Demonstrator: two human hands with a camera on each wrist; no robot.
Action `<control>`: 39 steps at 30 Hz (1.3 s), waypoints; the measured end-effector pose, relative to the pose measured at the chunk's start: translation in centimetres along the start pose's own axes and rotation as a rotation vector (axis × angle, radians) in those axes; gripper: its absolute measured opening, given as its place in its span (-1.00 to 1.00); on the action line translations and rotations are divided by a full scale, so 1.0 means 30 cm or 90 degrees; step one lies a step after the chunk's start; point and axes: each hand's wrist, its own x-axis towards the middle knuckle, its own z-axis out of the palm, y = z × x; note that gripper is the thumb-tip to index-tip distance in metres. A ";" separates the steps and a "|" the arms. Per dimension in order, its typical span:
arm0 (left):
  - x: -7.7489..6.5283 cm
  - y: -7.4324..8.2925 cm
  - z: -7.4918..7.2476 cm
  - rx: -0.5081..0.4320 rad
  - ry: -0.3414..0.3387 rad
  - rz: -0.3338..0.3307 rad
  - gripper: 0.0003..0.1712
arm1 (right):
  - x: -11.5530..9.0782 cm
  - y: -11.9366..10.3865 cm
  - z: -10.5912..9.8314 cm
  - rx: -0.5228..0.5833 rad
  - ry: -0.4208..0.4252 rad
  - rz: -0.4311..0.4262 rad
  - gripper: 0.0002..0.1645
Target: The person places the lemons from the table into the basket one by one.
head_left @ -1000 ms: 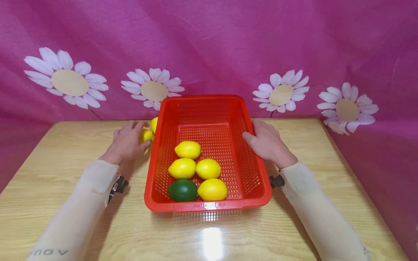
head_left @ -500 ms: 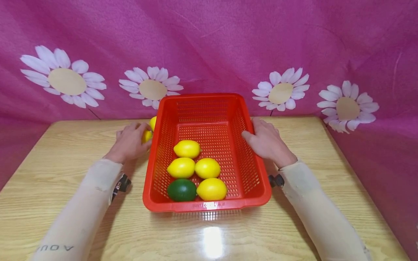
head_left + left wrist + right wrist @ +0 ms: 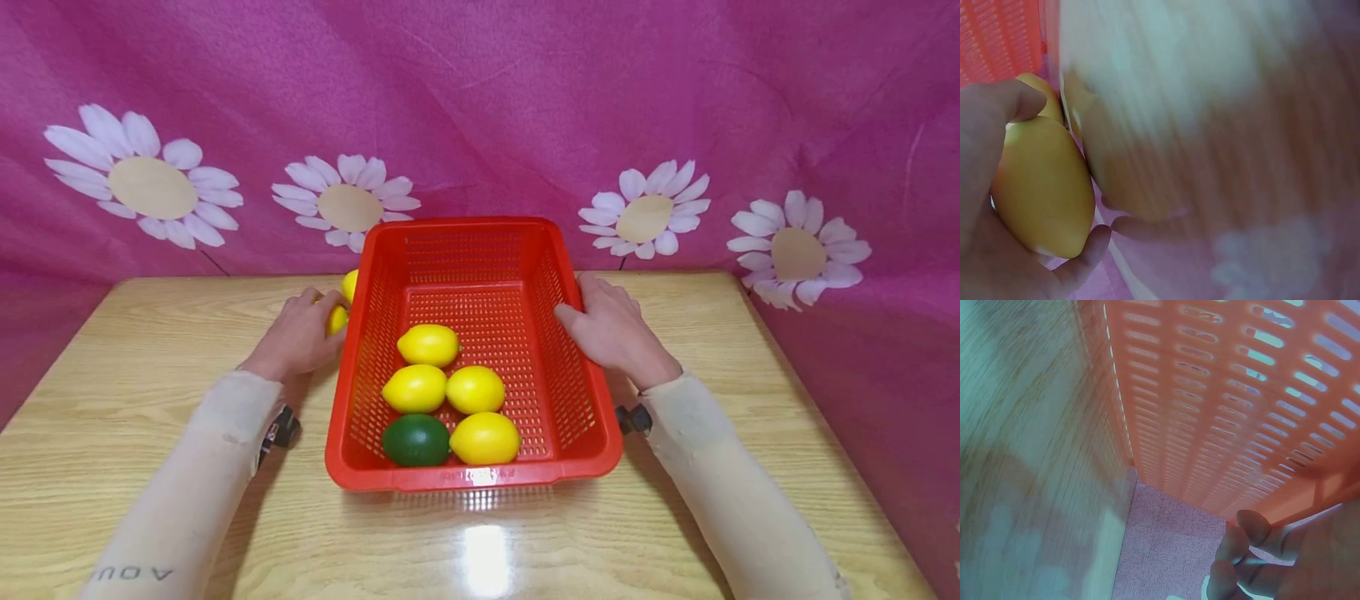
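Observation:
Left of the red basket (image 3: pixel 480 477), my left hand (image 3: pixel 294 337) holds a yellow lemon (image 3: pixel 337 320) between thumb and fingers. In the left wrist view that lemon (image 3: pixel 1047 184) lies close over the table, thumb at one end and a fingertip at the other. Just behind it sits a second lemon (image 3: pixel 349 285), partly hidden by the basket. My right hand (image 3: pixel 611 327) grips the basket's right rim, thumb on the inner side and fingers outside. Inside the basket are several yellow lemons (image 3: pixel 427 345) and one dark green lemon-shaped fruit (image 3: pixel 416 440), gathered toward the near left.
The basket stands mid-table on a light wood table (image 3: pixel 150 400). A pink cloth (image 3: pixel 487 108) with white daisies hangs along the table's back edge and continues at both sides.
My left hand has shifted slightly right and closed its fingers further round the lemon beside the basket. The right hand stays on the rim.

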 end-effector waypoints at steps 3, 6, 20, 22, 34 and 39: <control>-0.005 -0.003 0.001 -0.001 -0.010 -0.016 -0.46 | 0.002 -0.001 0.006 -0.001 -0.001 -0.002 -0.41; -0.003 -0.008 0.004 0.006 -0.009 -0.015 -0.46 | 0.003 -0.002 0.009 -0.003 -0.003 -0.004 -0.42; 0.004 -0.007 0.004 0.021 -0.018 -0.032 -0.40 | 0.004 0.001 0.018 -0.009 0.000 -0.003 -0.40; -0.001 -0.007 0.002 0.022 -0.019 -0.034 -0.39 | 0.003 -0.002 0.021 -0.002 -0.004 -0.005 -0.40; 0.008 -0.007 0.007 0.032 -0.007 -0.020 -0.41 | 0.004 -0.005 0.008 -0.004 -0.010 -0.010 -0.42; 0.017 -0.002 0.010 0.035 -0.001 -0.015 -0.40 | 0.004 -0.001 -0.004 -0.018 -0.004 -0.019 -0.43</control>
